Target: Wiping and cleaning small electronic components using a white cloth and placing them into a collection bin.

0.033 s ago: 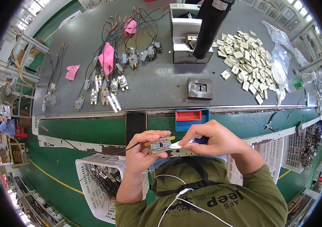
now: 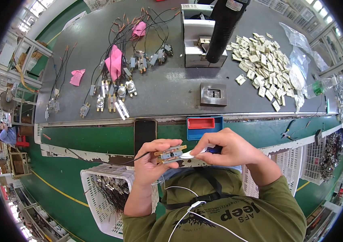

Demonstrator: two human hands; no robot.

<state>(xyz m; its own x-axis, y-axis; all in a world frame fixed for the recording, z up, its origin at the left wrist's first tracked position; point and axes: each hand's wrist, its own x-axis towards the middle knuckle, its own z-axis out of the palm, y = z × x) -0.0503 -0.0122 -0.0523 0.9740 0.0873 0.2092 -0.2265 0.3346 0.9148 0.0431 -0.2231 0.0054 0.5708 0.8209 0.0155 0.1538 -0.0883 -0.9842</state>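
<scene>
My left hand (image 2: 149,161) is closed round a small grey electrical part with brass terminals (image 2: 171,154), held up before my chest. From its left side a black wire (image 2: 109,162) runs out across the bench edge. My right hand (image 2: 232,148) pinches a white piece (image 2: 186,155) with thumb and forefinger, its tip touching or right beside the part's right end. Inside the curled fingers of that hand a dark blue handle (image 2: 215,149) shows; the rest of that tool is hidden.
Similar wired parts (image 2: 121,90) and pink scraps (image 2: 114,63) lie on the grey table. A press-like machine (image 2: 193,56), a metal block (image 2: 213,101) and a pile of white pieces (image 2: 264,64) stand beyond my hands. Nearer are a phone (image 2: 145,131), blue tray (image 2: 195,136), pliers (image 2: 287,132) and white basket (image 2: 94,209).
</scene>
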